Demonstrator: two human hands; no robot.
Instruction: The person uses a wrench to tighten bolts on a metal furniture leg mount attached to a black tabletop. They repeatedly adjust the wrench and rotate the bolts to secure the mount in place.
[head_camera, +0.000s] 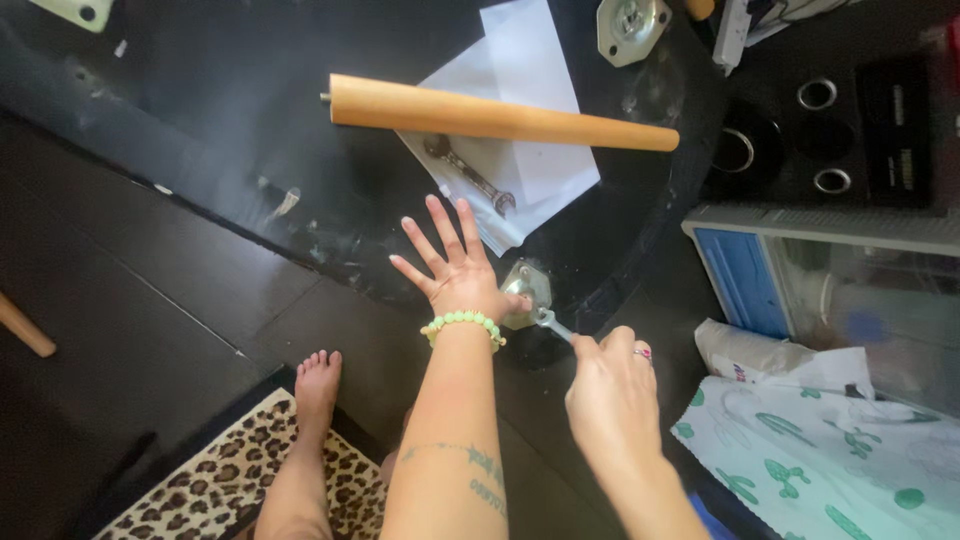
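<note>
Head view, black tabletop (200, 110), dark floor (120, 340)

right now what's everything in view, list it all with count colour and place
black tabletop: 1, lying flat on dark floor
wooden leg: 1, tan, across white paper
white paper: few sheets, top centre
spanner on paper: 1, dark metal
mounting plate: 1, silver, by left thumb
second plate: 1, silver, top edge
small wrench: 1, silver, in right hand
leopard rug: 1, bottom left
cactus cloth: 1, white and green, bottom right
left hand: flat on tabletop, green bead bracelet
right hand: gripping wrench
bare foot: 1, rug edge
</note>
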